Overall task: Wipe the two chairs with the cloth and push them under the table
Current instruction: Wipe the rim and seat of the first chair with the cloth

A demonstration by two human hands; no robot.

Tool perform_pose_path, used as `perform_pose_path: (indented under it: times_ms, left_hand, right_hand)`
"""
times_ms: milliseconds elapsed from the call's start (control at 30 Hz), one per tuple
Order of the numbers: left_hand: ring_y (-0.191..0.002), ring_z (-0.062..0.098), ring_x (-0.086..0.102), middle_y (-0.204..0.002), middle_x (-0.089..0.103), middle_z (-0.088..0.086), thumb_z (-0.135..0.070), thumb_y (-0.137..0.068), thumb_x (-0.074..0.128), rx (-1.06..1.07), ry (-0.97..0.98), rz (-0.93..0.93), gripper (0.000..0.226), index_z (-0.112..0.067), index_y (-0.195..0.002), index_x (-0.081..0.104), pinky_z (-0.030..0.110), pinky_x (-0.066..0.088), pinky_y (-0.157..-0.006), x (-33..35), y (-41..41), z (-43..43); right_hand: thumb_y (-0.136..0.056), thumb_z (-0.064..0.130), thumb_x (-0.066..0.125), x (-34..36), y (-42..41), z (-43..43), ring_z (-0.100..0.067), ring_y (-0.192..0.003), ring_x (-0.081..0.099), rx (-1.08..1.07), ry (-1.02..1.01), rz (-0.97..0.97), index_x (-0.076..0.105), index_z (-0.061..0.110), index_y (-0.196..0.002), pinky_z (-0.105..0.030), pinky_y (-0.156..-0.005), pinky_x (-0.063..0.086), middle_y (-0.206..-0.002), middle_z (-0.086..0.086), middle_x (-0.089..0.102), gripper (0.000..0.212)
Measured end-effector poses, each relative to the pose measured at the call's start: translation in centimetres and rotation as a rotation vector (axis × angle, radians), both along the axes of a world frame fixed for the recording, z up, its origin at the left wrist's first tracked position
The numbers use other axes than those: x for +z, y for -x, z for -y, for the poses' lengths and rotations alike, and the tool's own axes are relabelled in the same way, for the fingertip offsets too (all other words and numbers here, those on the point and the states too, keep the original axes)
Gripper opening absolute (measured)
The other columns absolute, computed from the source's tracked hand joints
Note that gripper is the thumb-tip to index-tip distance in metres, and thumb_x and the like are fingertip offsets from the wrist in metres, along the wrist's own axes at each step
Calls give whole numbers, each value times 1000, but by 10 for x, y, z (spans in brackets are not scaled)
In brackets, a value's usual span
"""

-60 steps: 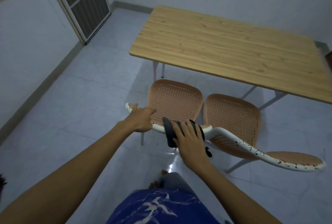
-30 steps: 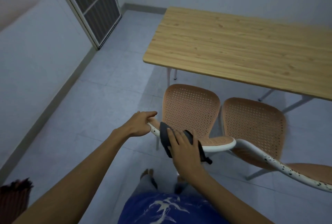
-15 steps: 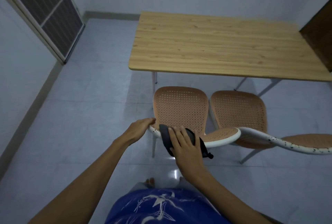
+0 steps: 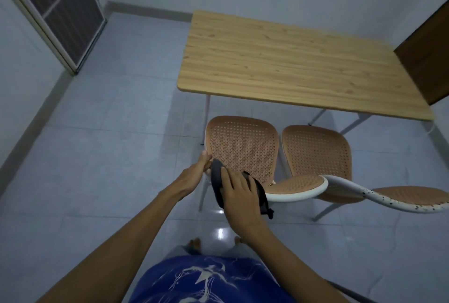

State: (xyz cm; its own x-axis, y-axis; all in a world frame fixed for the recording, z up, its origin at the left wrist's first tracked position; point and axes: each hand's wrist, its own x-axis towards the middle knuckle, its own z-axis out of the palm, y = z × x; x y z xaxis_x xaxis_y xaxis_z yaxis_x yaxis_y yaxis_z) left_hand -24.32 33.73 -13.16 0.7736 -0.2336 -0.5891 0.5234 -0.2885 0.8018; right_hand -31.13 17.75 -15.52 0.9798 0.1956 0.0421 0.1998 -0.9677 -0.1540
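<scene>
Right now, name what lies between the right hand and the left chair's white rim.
The dark grey cloth, under the right hand, in the head view.

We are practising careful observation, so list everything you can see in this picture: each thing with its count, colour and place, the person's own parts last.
table: one, light wood top, pale legs, beyond the chairs.
left chair: one, tan perforated seat, white rim, in front of the table.
right chair: one, same colours, dark specks on its rim, beside the left chair.
cloth: one, dark grey, draped over the left chair's backrest.
screened door: one, dark panels, white frame, far left.
brown door: one, right edge.
floor: pale grey tiles.
blue garment: one, white pattern, bottom centre.
feet: two, bare, on the floor.
left hand: grips the backrest's end.
right hand: presses the cloth flat.
</scene>
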Motion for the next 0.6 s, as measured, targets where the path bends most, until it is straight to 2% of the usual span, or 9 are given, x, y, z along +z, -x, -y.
perform_pose_path:
  times_ms: [100, 167, 267, 367, 433, 500, 533, 600]
  left_hand:
    - [-143, 11, 29, -156, 32, -5, -74, -88, 7, 28, 45, 1, 79, -30, -150, 27, 29, 12, -113, 1, -1, 0]
    - [-144, 13, 27, -157, 30, -4, -72, -89, 7, 39, 61, -4, 77, -29, -151, 27, 29, 12, -114, 2, -3, -1]
    - [-144, 12, 27, -153, 30, -9, -63, -95, 5, 70, 123, -23, 71, -24, -152, 23, 21, 15, -107, 8, -8, -1]
    - [-145, 14, 26, -157, 27, -2, -59, -97, 3, 97, 158, -50, 71, -19, -152, 21, 20, 16, -106, 10, -12, -3]
    - [-144, 14, 28, -155, 30, -4, -61, -96, 3, 99, 164, -70, 75, -16, -152, 24, 21, 15, -109, 6, -15, -6]
    - [-143, 14, 31, -155, 32, -3, -65, -94, 3, 103, 168, -88, 78, -16, -151, 27, 26, 14, -114, 1, -16, -8]
    - [-143, 15, 31, -156, 32, -1, -66, -94, 4, 105, 172, -92, 80, -16, -151, 28, 30, 12, -117, 0, -17, -8]
    - [-143, 15, 32, -155, 34, 1, -67, -93, 4, 123, 182, -105, 80, -16, -151, 29, 34, 11, -118, -5, -17, -9]
  right_hand:
    - [-83, 11, 62, 0, 6, -1, -31, -128, 52, 3, 47, 0, 41, 22, -150, -53, -103, 41, -141, -9, 54, 71]
    - [-82, 14, 64, 1, -6, -11, -31, -115, 57, 21, 73, -17, 42, 23, -148, -52, -93, 45, -132, -9, 59, 70]
    - [-91, 26, 61, 5, -30, -22, -35, -98, 63, 75, 124, -106, 42, 20, -146, -50, -83, 49, -119, -12, 64, 58]
    - [-103, 37, 38, 12, -42, -24, -36, -109, 60, 80, 92, -226, 36, 19, -149, -48, -91, 44, -131, -13, 60, 50]
    - [-104, 39, 34, 15, -39, -21, -31, -121, 55, 56, 58, -220, 34, 21, -151, -48, -102, 36, -138, -8, 57, 50]
    - [-98, 32, 53, 16, -24, -14, -33, -132, 48, 61, 97, -179, 33, 27, -152, -58, -108, 30, -144, -7, 53, 59]
    - [-89, 26, 65, 16, -14, -9, -36, -135, 45, 65, 127, -172, 32, 30, -153, -63, -106, 31, -147, -8, 50, 72]
    - [-77, 14, 75, 14, -6, -3, -37, -133, 49, 92, 157, -144, 33, 32, -153, -60, -99, 41, -147, -9, 50, 89]
